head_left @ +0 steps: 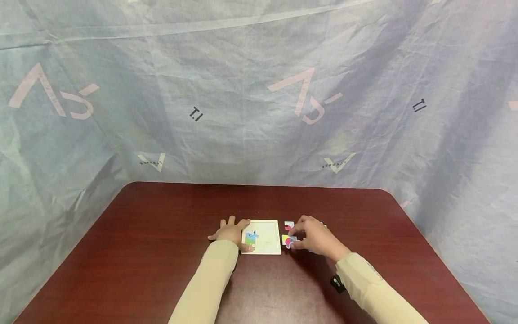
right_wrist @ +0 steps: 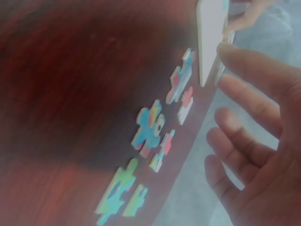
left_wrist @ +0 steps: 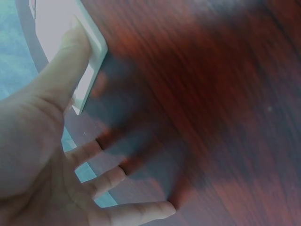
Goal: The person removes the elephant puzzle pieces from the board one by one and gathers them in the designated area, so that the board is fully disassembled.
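Observation:
A square white puzzle tray point(head_left: 268, 249) lies on the table with a blue-and-green puzzle piece point(head_left: 250, 240) at its left side. My left hand point(head_left: 229, 233) holds its thumb on the tray's near left edge, other fingers spread; the left wrist view shows this hand point(left_wrist: 51, 155) too. Beside the tray's right edge, my right hand point(head_left: 317, 236) hovers with bent, parted fingers over a yellow, pink and blue puzzle piece point(head_left: 288, 240). The right wrist view shows that piece point(right_wrist: 181, 77) on the table, apart from the right hand's fingers point(right_wrist: 242, 94).
A pink-red piece point(head_left: 288, 226) lies just behind. Several more pieces, among them a blue one with an eye point(right_wrist: 149, 127) and a green one point(right_wrist: 115, 190), lie in loose rows, partly hidden by the right hand in the head view. A printed grey cloth point(head_left: 243, 112) hangs behind the table.

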A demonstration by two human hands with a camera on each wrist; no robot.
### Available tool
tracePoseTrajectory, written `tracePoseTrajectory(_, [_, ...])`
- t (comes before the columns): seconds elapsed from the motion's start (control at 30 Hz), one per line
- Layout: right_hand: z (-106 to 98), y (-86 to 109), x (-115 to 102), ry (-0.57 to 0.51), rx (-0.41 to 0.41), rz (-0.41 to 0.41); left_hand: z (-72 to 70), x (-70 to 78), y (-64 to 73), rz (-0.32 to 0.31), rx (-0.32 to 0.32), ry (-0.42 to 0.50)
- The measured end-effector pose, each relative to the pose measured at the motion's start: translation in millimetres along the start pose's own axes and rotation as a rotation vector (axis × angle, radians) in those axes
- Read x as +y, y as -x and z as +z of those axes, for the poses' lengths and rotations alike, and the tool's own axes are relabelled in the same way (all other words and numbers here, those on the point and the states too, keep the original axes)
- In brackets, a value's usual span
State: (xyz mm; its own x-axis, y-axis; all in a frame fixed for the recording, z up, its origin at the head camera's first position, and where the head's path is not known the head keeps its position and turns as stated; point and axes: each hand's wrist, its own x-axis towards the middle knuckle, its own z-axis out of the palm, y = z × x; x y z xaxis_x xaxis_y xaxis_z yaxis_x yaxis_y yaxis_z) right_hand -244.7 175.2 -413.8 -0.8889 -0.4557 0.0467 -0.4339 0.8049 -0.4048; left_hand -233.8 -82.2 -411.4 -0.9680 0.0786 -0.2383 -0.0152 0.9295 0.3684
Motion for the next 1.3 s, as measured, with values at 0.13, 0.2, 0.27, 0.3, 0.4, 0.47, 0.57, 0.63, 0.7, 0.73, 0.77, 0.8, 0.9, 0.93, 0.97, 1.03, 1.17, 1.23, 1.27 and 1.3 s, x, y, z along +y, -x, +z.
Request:
tracePoseTrajectory(0.13, [0, 6.7, 4, 0.001, -0.005, -0.029, 0.9, -1.4, -2.6, 0.003, 0.0, -0.007])
tracePoseTrajectory(0.2, [0, 10.2, 5, -0.008, -0.012, -0.017, 0.8, -1.5, -2.8, 0.006, 0.002, -0.017])
tracePoseTrajectory(0.27, [1, 13.7, 6, -0.018, -0.022, 0.01, 0.1, -1.2, -1.9, 0.006, 0.002, -0.023])
tracePoseTrajectory(0.3, [2, 15.5, 6, -0.022, -0.028, 0.022, 0.0, -1.1, -1.2, 0.006, 0.002, -0.027])
tracePoseTrajectory(0.4, [4, 19.9, 9, -0.028, -0.04, 0.038, -1.6, 0.0, 1.4, 0.004, -0.003, -0.037])
tracePoseTrajectory(0.47, [5, 22.4, 10, -0.023, -0.042, 0.032, -1.6, 0.3, 2.3, 0.001, -0.005, -0.037])
tracePoseTrajectory(0.57, [6, 25.1, 11, -0.031, -0.039, 0.011, -3.1, 1.9, 3.7, 0.002, -0.008, -0.046])
tracePoseTrajectory(0.63, [6, 26.4, 12, -0.03, -0.04, -0.008, -3.9, 2.3, 3.9, 0.002, -0.012, -0.049])
tracePoseTrajectory(0.7, [6, 27.2, 13, -0.03, -0.042, -0.029, -5.0, 2.6, 4.2, 0.004, -0.01, -0.056])
tracePoseTrajectory(0.73, [7, 27.5, 13, -0.029, -0.043, -0.038, -5.4, 2.7, 4.2, 0.004, -0.011, -0.056])
tracePoseTrajectory(0.77, [7, 27.8, 13, -0.03, -0.045, -0.046, -5.6, 2.8, 4.0, 0.003, -0.011, -0.056])
tracePoseTrajectory(0.8, [7, 28.0, 14, -0.023, -0.044, -0.057, -5.8, 2.7, 3.9, 0.003, -0.01, -0.056])
tracePoseTrajectory(0.9, [8, 28.3, 14, -0.023, -0.043, -0.081, -6.7, 2.7, 3.9, 0.001, -0.009, -0.053])
tracePoseTrajectory(0.93, [8, 28.4, 14, -0.022, -0.043, -0.088, -6.8, 2.8, 4.0, 0.001, -0.009, -0.05])
tracePoseTrajectory(0.97, [8, 28.5, 14, -0.02, -0.042, -0.097, -6.0, 2.3, 3.6, 0.0, -0.008, -0.049])
tracePoseTrajectory(1.03, [9, 28.5, 14, -0.015, -0.04, -0.115, -5.6, 2.4, 3.7, 0.001, -0.006, -0.045])
tracePoseTrajectory(1.17, [8, 28.3, 15, -0.024, -0.043, -0.123, -4.2, 2.2, 3.9, 0.002, -0.004, -0.045])
tracePoseTrajectory(1.23, [7, 27.8, 15, -0.029, -0.035, -0.113, -3.9, 1.9, 3.4, 0.0, -0.006, -0.046])
tracePoseTrajectory(1.27, [6, 27.3, 15, -0.032, -0.027, -0.109, -3.6, 1.7, 3.0, 0.001, -0.005, -0.05])
tracePoseTrajectory(1.3, [6, 26.7, 15, -0.036, -0.016, -0.103, -2.8, 1.1, 2.4, -0.001, -0.005, -0.048])
